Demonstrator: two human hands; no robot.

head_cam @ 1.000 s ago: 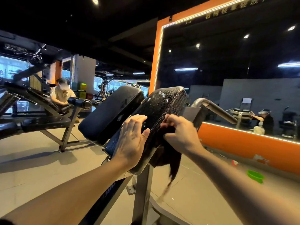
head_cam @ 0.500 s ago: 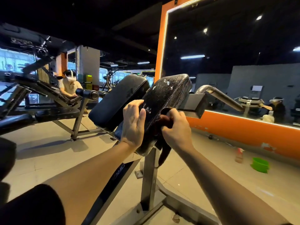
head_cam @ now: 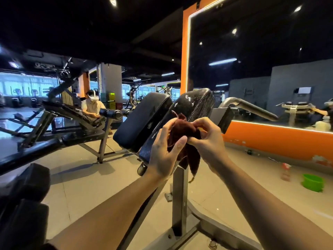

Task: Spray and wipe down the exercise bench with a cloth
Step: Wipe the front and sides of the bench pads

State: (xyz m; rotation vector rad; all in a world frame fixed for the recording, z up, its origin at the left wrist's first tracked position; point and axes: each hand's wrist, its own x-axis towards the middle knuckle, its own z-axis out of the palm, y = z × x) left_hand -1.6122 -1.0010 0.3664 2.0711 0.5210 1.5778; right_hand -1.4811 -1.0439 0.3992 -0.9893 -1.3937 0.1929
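Holding item, centre of frame: dark maroon cloth [head_cam: 183, 129], bunched, one tail hanging down in front of the grey steel post [head_cam: 178, 199]. Left hand [head_cam: 163, 150] — fingers curled round the cloth's left side. Right hand [head_cam: 207, 139] — thumb and fingertips pinching its upper right edge. Directly behind the cloth: exercise bench, right pad [head_cam: 196, 103], black, tilted, beaded with droplets; left pad [head_cam: 142, 120] beside it, dull black. Lower right of frame, on the floor: blurred spray bottle [head_cam: 286, 171] near a green basin [head_cam: 313, 183]. Upper right: orange-framed mirror [head_cam: 261, 56]. Left of centre: seated person [head_cam: 92, 106] wearing a headset.
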